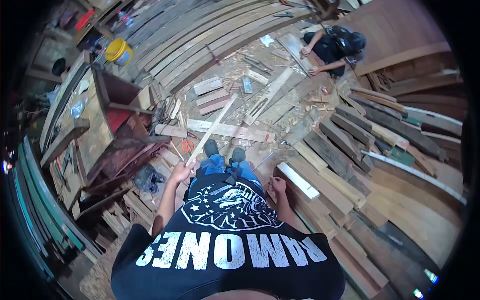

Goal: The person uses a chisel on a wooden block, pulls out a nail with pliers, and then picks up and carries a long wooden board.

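My left hand [181, 172] is closed around the near end of a long, thin wooden strip [215, 126]. The strip slants away from me, up and to the right, above the littered floor. On the other side of my body, my right hand [278, 185] hangs with its fingers curled in, and I see nothing in it. It is close to a white-faced board [298, 180] on the stacked timber. Below the strip, a flat plank [232, 131] lies crosswise on the floor, just beyond my feet. A slotted board [268, 97] lies farther off.
A co-worker [336, 47] crouches at the far right over a board. Stacked timber [340, 175] crowds my right, and an overturned wooden cabinet [107, 117] stands at left. Wood shavings and short offcuts [214, 95] litter the floor. A yellow bucket [118, 52] is at the back left.
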A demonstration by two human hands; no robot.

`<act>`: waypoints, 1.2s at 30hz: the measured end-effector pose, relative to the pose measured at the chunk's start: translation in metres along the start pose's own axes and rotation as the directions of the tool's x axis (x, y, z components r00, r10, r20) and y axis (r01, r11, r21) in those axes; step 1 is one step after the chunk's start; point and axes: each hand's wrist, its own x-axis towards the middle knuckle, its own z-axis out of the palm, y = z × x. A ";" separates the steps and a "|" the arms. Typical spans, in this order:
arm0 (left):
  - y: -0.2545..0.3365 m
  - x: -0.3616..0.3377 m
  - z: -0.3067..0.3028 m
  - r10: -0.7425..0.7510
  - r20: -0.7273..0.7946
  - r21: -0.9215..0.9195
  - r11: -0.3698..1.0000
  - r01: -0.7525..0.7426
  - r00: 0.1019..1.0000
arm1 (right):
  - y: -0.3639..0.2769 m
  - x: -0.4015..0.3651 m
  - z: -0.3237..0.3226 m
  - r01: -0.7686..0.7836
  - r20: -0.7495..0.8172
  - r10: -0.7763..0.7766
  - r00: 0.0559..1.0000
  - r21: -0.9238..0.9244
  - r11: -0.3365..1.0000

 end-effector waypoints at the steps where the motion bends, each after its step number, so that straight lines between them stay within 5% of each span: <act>1: 0.001 0.002 -0.004 0.014 0.016 0.011 1.000 -0.014 1.000 | 0.000 -0.005 0.008 -0.008 -0.017 0.008 1.000 0.016 1.000; 9: 0.008 0.007 -0.036 -0.056 0.091 0.183 0.982 0.038 0.994 | -0.037 -0.059 0.034 -0.034 -0.031 0.029 0.999 -0.183 0.982; 17: -0.002 0.006 -0.048 -0.057 0.093 0.093 0.995 0.048 0.994 | -0.040 -0.051 0.028 0.108 -0.027 -0.121 0.992 -0.283 0.953; 19: -0.014 0.014 -0.043 -0.098 0.054 0.122 0.988 0.091 0.994 | -0.042 -0.040 0.029 0.004 0.038 0.005 0.999 -0.246 0.969; 29: -0.011 0.020 -0.045 -0.174 0.063 -0.066 0.982 0.178 0.983 | -0.095 -0.043 0.033 0.004 0.078 0.027 0.997 -0.372 0.928; 31: -0.013 0.023 -0.049 -0.048 0.011 -0.031 0.998 0.048 0.999 | -0.090 -0.024 0.040 0.130 0.053 -0.120 0.991 -0.481 0.867; 36: 0.031 0.032 -0.063 -0.154 -0.015 -0.137 0.979 0.151 0.988 | -0.130 0.007 0.044 0.026 0.083 0.007 0.996 -0.391 0.920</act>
